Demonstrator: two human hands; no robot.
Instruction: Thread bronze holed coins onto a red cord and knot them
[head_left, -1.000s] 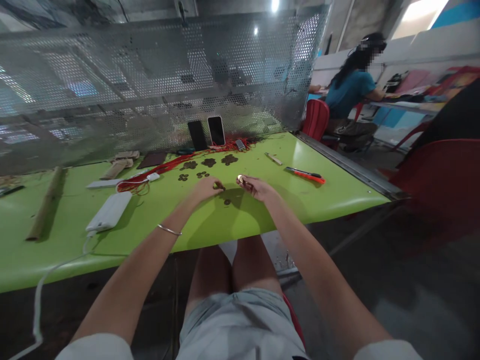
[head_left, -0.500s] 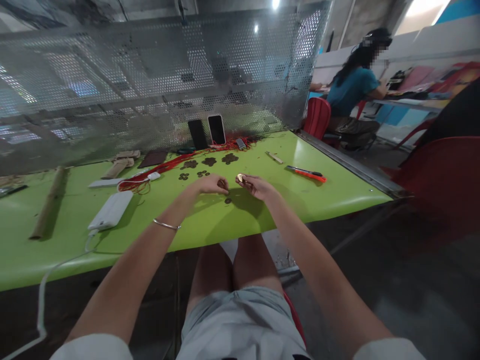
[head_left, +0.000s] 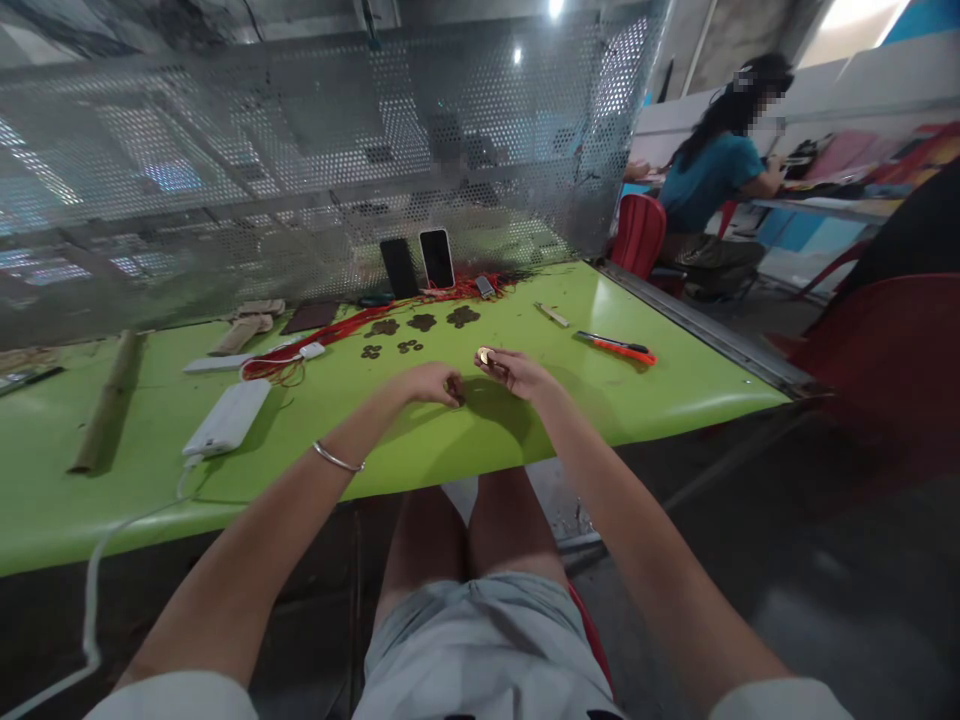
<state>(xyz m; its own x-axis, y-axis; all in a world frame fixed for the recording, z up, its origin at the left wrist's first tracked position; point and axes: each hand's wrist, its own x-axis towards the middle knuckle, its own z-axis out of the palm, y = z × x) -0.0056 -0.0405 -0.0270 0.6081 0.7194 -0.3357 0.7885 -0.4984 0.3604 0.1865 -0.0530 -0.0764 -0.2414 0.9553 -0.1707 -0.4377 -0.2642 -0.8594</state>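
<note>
My right hand [head_left: 516, 372] pinches a shiny gold-coloured coin [head_left: 484, 356] between thumb and fingers, a little above the green table. To its left, my left hand [head_left: 436, 383] reaches down to the tabletop with its fingers curled and pressed together on a small dark coin, which the fingertips mostly hide. Beyond the hands lie small groups of dark round coins [head_left: 410, 347], some with holes in the middle. Larger clusters of the same coins [head_left: 463, 316] form a row behind them.
An orange utility knife [head_left: 619, 348] and a small pale tool [head_left: 551, 315] lie on the right. Red cords [head_left: 330, 337], two phones [head_left: 437, 258] and a white power bank [head_left: 227, 418] with a cable occupy the back and left. A person [head_left: 712, 180] sits at another table.
My left hand has lowered onto the dark coin that lay in front of it, and its fingers now cover it. My right hand keeps the gold-coloured coin in almost the same place.
</note>
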